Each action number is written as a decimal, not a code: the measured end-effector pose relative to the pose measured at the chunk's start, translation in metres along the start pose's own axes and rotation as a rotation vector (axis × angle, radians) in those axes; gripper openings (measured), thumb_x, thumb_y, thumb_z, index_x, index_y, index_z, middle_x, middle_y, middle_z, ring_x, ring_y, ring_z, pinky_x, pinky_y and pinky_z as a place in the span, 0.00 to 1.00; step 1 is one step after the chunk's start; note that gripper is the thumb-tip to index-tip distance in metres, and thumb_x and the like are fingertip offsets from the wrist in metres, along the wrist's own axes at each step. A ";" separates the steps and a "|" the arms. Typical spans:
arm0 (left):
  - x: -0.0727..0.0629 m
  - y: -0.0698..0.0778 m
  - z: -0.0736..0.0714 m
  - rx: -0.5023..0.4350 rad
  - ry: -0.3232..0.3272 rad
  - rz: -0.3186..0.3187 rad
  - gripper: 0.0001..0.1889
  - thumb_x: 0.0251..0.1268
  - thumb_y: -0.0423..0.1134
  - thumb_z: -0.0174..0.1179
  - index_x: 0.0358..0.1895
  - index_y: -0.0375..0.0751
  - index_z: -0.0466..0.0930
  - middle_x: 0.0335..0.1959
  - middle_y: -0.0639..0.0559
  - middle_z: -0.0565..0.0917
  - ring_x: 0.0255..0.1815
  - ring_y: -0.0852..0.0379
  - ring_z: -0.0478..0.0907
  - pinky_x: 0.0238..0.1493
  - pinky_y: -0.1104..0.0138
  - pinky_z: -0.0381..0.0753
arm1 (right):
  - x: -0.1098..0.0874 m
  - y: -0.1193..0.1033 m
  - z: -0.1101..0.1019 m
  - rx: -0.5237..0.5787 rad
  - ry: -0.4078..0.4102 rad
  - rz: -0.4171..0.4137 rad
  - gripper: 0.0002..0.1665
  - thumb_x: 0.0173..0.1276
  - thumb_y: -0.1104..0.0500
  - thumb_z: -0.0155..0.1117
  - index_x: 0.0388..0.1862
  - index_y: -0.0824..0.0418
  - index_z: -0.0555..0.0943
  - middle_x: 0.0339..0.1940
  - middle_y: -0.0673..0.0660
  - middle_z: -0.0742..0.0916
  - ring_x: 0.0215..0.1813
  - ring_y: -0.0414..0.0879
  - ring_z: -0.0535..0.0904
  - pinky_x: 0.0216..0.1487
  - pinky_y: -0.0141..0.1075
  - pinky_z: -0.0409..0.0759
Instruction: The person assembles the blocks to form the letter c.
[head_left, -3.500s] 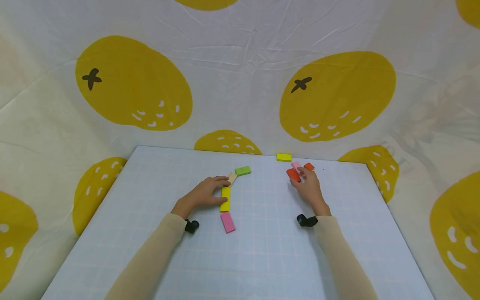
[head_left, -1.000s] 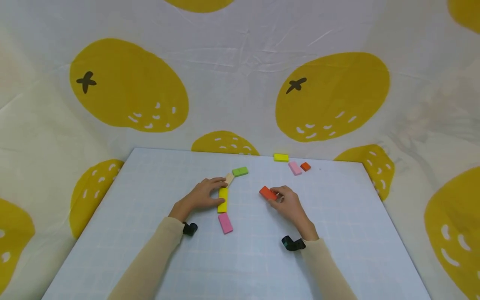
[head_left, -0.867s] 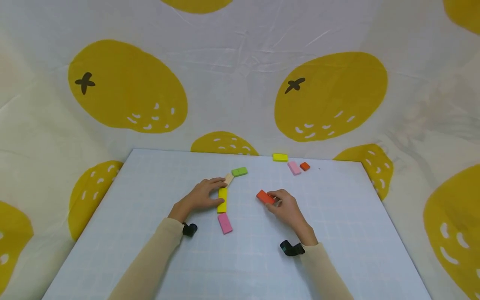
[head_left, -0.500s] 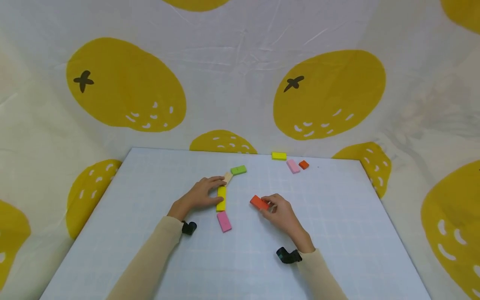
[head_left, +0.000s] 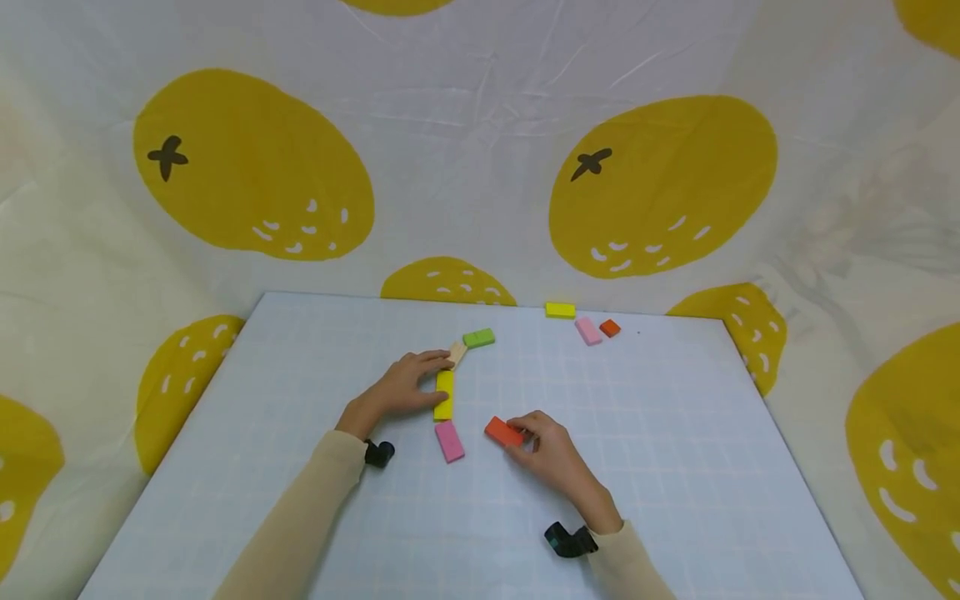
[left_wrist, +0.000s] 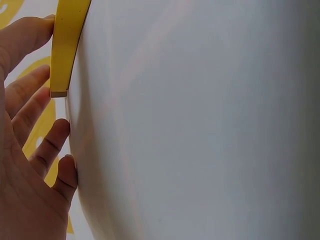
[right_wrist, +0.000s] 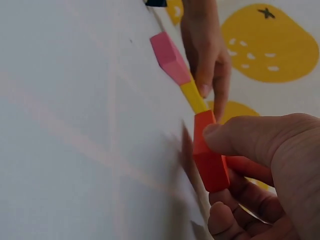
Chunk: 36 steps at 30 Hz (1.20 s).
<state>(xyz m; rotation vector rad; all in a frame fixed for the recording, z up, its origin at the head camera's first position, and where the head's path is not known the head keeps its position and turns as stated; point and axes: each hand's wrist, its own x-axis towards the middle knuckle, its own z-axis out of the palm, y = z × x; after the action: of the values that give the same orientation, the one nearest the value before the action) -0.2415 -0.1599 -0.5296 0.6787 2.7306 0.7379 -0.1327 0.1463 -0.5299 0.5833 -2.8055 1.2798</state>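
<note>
My right hand [head_left: 553, 457] pinches an orange-red domino block [head_left: 501, 431] between thumb and fingers, right of the row; in the right wrist view its shadow falls on the table beside it. My left hand [head_left: 397, 387] rests by a row of blocks with its fingers spread loosely. Its thumb touches the yellow block [head_left: 445, 405], and the fingertips reach the beige block [head_left: 457, 354], partly covering it. A green block [head_left: 478, 338] lies at the row's far end, a pink block [head_left: 450, 442] at its near end. The left wrist view shows the thumb against the yellow block [left_wrist: 67, 45].
Near the table's back edge lie another yellow block [head_left: 560, 311], a light pink block [head_left: 588, 332] and a small-looking orange block [head_left: 610, 328]. A white cloth [head_left: 465, 167] with big yellow fruit prints hangs behind the pale table [head_left: 675, 467].
My right hand has taken the orange-red block from the group at the back right and carried it nearer and leftward, beside the pink block. My left hand has stayed at the row.
</note>
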 end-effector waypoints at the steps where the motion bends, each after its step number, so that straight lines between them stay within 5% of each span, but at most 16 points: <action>1: 0.000 -0.001 0.000 0.001 0.002 0.004 0.31 0.68 0.54 0.63 0.74 0.55 0.73 0.80 0.55 0.66 0.76 0.43 0.65 0.74 0.41 0.64 | -0.001 0.000 0.000 -0.002 -0.011 -0.001 0.18 0.60 0.65 0.77 0.51 0.62 0.88 0.42 0.52 0.86 0.39 0.42 0.78 0.36 0.29 0.78; 21: 0.000 0.000 -0.001 0.015 0.015 0.041 0.31 0.68 0.53 0.63 0.73 0.53 0.74 0.79 0.53 0.67 0.73 0.41 0.67 0.71 0.39 0.67 | 0.006 -0.011 0.010 -0.018 -0.063 0.030 0.18 0.62 0.64 0.76 0.52 0.64 0.86 0.43 0.53 0.84 0.39 0.42 0.77 0.41 0.32 0.81; 36: -0.004 0.005 -0.004 0.036 0.015 0.040 0.31 0.69 0.52 0.63 0.74 0.52 0.73 0.80 0.53 0.67 0.73 0.41 0.66 0.72 0.39 0.66 | -0.008 -0.027 0.015 -0.002 -0.130 -0.024 0.17 0.63 0.63 0.75 0.50 0.62 0.87 0.42 0.50 0.84 0.39 0.41 0.77 0.41 0.29 0.81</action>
<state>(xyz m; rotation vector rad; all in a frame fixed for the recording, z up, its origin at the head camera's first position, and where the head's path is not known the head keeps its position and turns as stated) -0.2372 -0.1596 -0.5227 0.7408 2.7572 0.7073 -0.1137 0.1215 -0.5213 0.7231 -2.8925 1.2800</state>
